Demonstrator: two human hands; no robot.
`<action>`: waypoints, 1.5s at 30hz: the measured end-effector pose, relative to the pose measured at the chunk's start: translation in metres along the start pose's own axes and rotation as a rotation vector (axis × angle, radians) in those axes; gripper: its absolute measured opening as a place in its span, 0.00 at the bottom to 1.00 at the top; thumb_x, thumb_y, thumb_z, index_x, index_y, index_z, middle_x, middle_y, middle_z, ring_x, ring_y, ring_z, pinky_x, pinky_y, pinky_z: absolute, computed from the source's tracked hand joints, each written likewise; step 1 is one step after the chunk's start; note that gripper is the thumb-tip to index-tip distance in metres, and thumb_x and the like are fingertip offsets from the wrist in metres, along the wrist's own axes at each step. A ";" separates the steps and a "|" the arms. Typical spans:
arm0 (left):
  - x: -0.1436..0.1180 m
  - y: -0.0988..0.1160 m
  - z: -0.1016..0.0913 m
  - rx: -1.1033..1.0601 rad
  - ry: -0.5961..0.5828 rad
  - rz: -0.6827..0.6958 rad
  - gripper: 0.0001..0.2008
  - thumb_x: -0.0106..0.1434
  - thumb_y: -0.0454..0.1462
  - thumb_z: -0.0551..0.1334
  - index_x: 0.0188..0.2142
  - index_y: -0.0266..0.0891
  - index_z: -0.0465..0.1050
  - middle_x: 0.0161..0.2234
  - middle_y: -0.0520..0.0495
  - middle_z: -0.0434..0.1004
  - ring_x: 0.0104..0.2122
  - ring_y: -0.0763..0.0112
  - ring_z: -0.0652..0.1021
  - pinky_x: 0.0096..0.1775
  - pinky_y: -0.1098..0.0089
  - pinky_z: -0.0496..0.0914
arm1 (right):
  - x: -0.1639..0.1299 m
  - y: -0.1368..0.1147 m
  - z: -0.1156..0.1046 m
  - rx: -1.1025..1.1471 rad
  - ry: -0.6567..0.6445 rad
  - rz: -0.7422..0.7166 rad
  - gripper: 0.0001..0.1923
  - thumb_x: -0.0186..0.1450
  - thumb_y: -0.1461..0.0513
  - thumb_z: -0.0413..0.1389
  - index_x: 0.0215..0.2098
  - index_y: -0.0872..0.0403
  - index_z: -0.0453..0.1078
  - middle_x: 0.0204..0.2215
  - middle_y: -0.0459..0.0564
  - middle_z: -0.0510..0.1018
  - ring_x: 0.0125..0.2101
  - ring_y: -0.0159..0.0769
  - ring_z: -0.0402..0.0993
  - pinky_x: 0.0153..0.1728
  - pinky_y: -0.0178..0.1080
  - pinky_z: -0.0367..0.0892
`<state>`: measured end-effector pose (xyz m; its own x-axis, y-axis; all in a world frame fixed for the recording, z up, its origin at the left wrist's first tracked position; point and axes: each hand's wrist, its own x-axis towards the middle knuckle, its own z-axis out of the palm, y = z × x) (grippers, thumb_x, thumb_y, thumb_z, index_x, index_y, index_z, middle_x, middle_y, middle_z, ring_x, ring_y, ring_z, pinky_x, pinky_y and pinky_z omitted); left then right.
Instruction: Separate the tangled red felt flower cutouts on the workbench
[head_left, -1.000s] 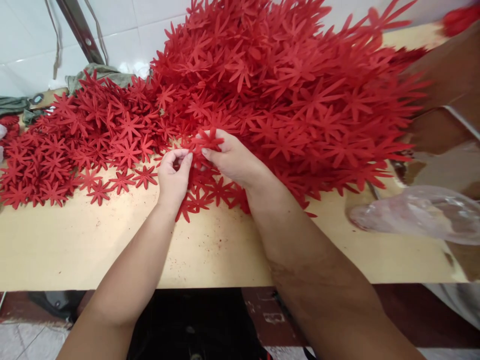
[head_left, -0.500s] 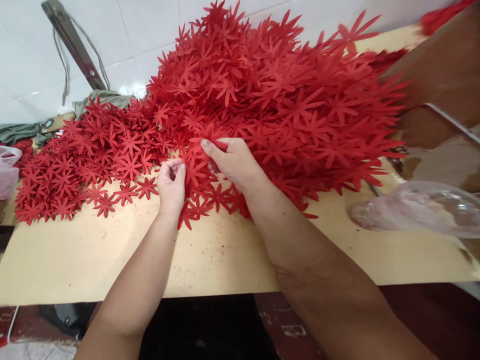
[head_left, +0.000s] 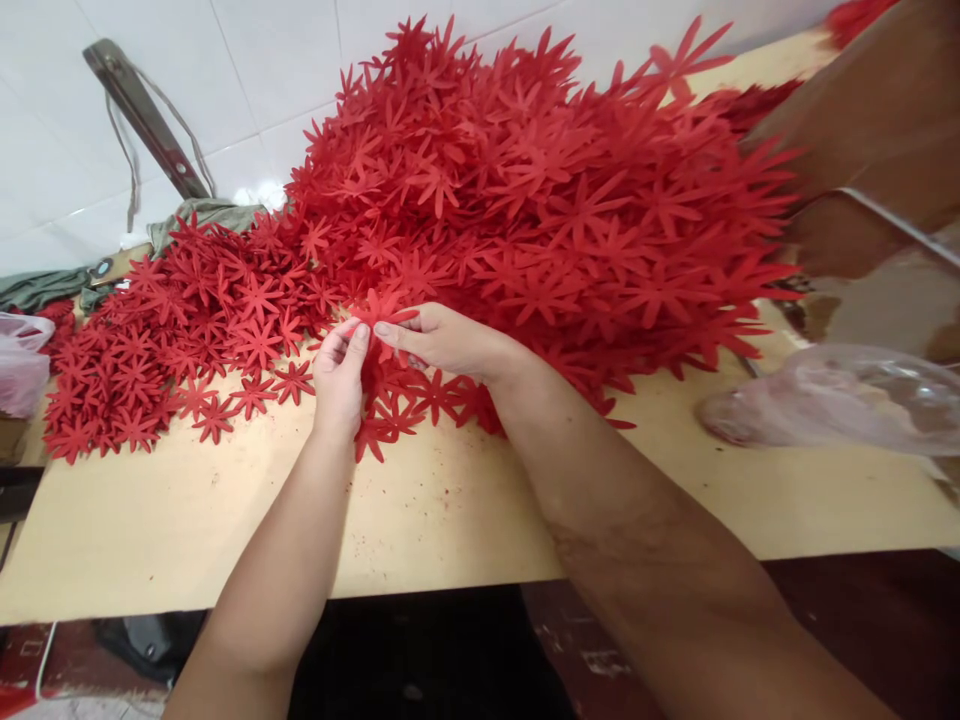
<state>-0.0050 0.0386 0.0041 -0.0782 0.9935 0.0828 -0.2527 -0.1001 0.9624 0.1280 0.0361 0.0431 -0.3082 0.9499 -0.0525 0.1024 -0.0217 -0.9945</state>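
Observation:
A big heap of red star-shaped flower cut-outs (head_left: 540, 200) covers the back of the tan table (head_left: 450, 520), thinning into a flat spread (head_left: 172, 340) on the left. My right hand (head_left: 442, 345) pinches one red cut-out (head_left: 380, 308) between thumb and fingers at the heap's front edge. My left hand (head_left: 341, 375) meets it there, its fingertips touching the same cut-out from the left. Loose cut-outs lie under and around both hands.
A clear plastic bag (head_left: 832, 400) lies at the right of the table. Brown cardboard (head_left: 862, 130) leans at the far right. A pink-white bag (head_left: 22, 360) sits at the left edge. Green cloth (head_left: 195, 215) and a metal bar (head_left: 142, 115) rest against the white tiled wall.
My right hand has drawn a cut-out out of the heap toward me and leftward. My left hand rose to meet it. The view shifted slightly.

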 end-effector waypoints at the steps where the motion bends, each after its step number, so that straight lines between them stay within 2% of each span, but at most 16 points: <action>1: 0.000 0.001 0.000 -0.023 0.009 -0.008 0.13 0.49 0.44 0.70 0.30 0.39 0.74 0.29 0.54 0.75 0.32 0.78 0.74 0.42 0.72 0.69 | -0.001 -0.002 -0.001 -0.025 -0.023 -0.011 0.18 0.64 0.60 0.55 0.18 0.55 0.61 0.11 0.39 0.60 0.14 0.21 0.52 0.16 0.29 0.50; 4: 0.003 0.002 -0.002 -0.061 0.041 -0.015 0.13 0.46 0.42 0.71 0.26 0.38 0.71 0.26 0.56 0.73 0.27 0.81 0.72 0.37 0.74 0.68 | -0.002 -0.005 -0.002 -0.069 -0.006 -0.014 0.17 0.63 0.68 0.53 0.17 0.56 0.59 0.13 0.39 0.62 0.16 0.21 0.56 0.20 0.28 0.55; 7: 0.004 0.002 -0.003 -0.035 0.063 -0.012 0.13 0.48 0.42 0.70 0.25 0.38 0.69 0.23 0.56 0.71 0.25 0.81 0.70 0.34 0.75 0.67 | -0.001 -0.006 -0.004 -0.033 0.108 0.010 0.15 0.62 0.72 0.51 0.19 0.56 0.60 0.14 0.39 0.64 0.16 0.21 0.57 0.21 0.29 0.56; 12: 0.005 0.003 -0.003 -0.010 0.087 -0.014 0.12 0.51 0.41 0.68 0.25 0.38 0.68 0.21 0.57 0.68 0.23 0.81 0.68 0.32 0.76 0.66 | 0.003 -0.001 -0.009 -0.102 0.281 -0.022 0.16 0.63 0.66 0.51 0.18 0.55 0.60 0.12 0.38 0.57 0.16 0.22 0.51 0.19 0.32 0.49; 16: 0.004 0.003 -0.002 -0.026 0.099 -0.037 0.10 0.53 0.39 0.67 0.25 0.37 0.67 0.21 0.57 0.68 0.22 0.82 0.67 0.31 0.76 0.64 | 0.010 0.011 -0.012 -0.356 0.498 0.005 0.17 0.63 0.61 0.53 0.18 0.54 0.59 0.15 0.40 0.56 0.18 0.25 0.50 0.23 0.35 0.53; 19: 0.003 0.004 -0.001 -0.023 0.093 -0.051 0.12 0.53 0.40 0.67 0.24 0.38 0.66 0.21 0.57 0.68 0.23 0.82 0.67 0.31 0.76 0.64 | 0.014 0.018 -0.011 -0.463 0.666 -0.087 0.08 0.57 0.59 0.59 0.28 0.55 0.66 0.28 0.48 0.68 0.26 0.32 0.64 0.34 0.40 0.64; 21: 0.002 0.005 -0.001 -0.005 0.075 -0.053 0.13 0.53 0.41 0.67 0.24 0.38 0.65 0.22 0.57 0.68 0.23 0.82 0.68 0.33 0.76 0.65 | 0.015 0.019 -0.010 -0.485 0.726 -0.201 0.13 0.55 0.59 0.61 0.35 0.55 0.68 0.39 0.55 0.70 0.39 0.39 0.68 0.45 0.44 0.65; 23: 0.001 0.006 -0.001 0.011 0.061 -0.035 0.14 0.54 0.42 0.67 0.23 0.38 0.64 0.22 0.57 0.68 0.23 0.81 0.68 0.33 0.75 0.65 | 0.014 0.017 -0.006 -0.455 0.685 -0.272 0.11 0.59 0.55 0.58 0.34 0.55 0.68 0.39 0.55 0.71 0.43 0.41 0.68 0.48 0.45 0.63; 26: 0.000 0.008 -0.001 0.031 0.044 -0.010 0.14 0.54 0.42 0.67 0.23 0.38 0.64 0.21 0.57 0.67 0.23 0.81 0.67 0.33 0.75 0.65 | 0.013 0.015 0.000 -0.255 0.443 -0.232 0.16 0.64 0.51 0.51 0.27 0.54 0.66 0.27 0.49 0.71 0.33 0.35 0.68 0.38 0.39 0.66; 28: 0.000 0.009 -0.001 0.038 0.036 -0.004 0.14 0.54 0.42 0.67 0.23 0.38 0.64 0.21 0.57 0.66 0.23 0.81 0.67 0.33 0.76 0.65 | 0.012 0.014 0.005 -0.137 0.309 -0.169 0.16 0.62 0.52 0.55 0.24 0.54 0.64 0.22 0.45 0.68 0.25 0.30 0.64 0.29 0.35 0.63; 30: -0.001 0.010 0.000 0.036 0.028 -0.004 0.14 0.54 0.41 0.67 0.22 0.38 0.65 0.21 0.57 0.67 0.23 0.81 0.67 0.33 0.76 0.65 | 0.013 0.013 0.008 -0.080 0.280 -0.137 0.14 0.59 0.56 0.58 0.22 0.54 0.62 0.19 0.43 0.65 0.21 0.26 0.59 0.25 0.33 0.59; 33: -0.002 0.010 0.002 0.066 -0.015 -0.003 0.13 0.53 0.40 0.68 0.22 0.38 0.66 0.21 0.57 0.67 0.23 0.82 0.67 0.31 0.77 0.65 | 0.012 0.011 0.009 -0.043 0.370 -0.118 0.16 0.61 0.61 0.55 0.18 0.54 0.59 0.15 0.41 0.61 0.18 0.24 0.56 0.22 0.33 0.55; 38: 0.000 0.006 0.001 0.155 -0.024 0.064 0.10 0.54 0.37 0.67 0.23 0.38 0.67 0.21 0.56 0.67 0.24 0.81 0.68 0.31 0.76 0.65 | 0.019 0.019 -0.002 -0.056 0.629 -0.139 0.16 0.65 0.57 0.50 0.21 0.53 0.60 0.16 0.42 0.62 0.19 0.27 0.60 0.24 0.34 0.60; 41: 0.004 0.002 -0.003 0.145 0.002 0.080 0.07 0.56 0.39 0.66 0.29 0.39 0.71 0.26 0.54 0.74 0.28 0.79 0.73 0.37 0.74 0.69 | 0.027 0.034 -0.012 -0.088 0.798 -0.147 0.06 0.63 0.59 0.53 0.35 0.54 0.64 0.26 0.46 0.70 0.24 0.29 0.65 0.31 0.37 0.66; 43: 0.007 0.000 -0.006 0.122 -0.002 0.070 0.09 0.57 0.40 0.65 0.36 0.40 0.73 0.34 0.50 0.78 0.33 0.77 0.77 0.43 0.71 0.70 | 0.029 0.041 -0.015 -0.207 0.861 -0.143 0.15 0.59 0.61 0.56 0.44 0.55 0.64 0.37 0.53 0.71 0.30 0.33 0.69 0.37 0.41 0.68; 45: 0.008 -0.002 -0.008 0.111 -0.025 0.068 0.12 0.58 0.40 0.64 0.42 0.42 0.74 0.41 0.47 0.80 0.37 0.75 0.78 0.47 0.67 0.70 | 0.027 0.041 -0.015 -0.373 0.872 -0.173 0.22 0.58 0.61 0.58 0.50 0.58 0.63 0.45 0.60 0.68 0.37 0.38 0.70 0.41 0.44 0.67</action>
<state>-0.0129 0.0461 0.0009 -0.0667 0.9858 0.1543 -0.1389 -0.1623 0.9769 0.1376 0.0657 0.0025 0.4481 0.8318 0.3275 0.4619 0.0982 -0.8815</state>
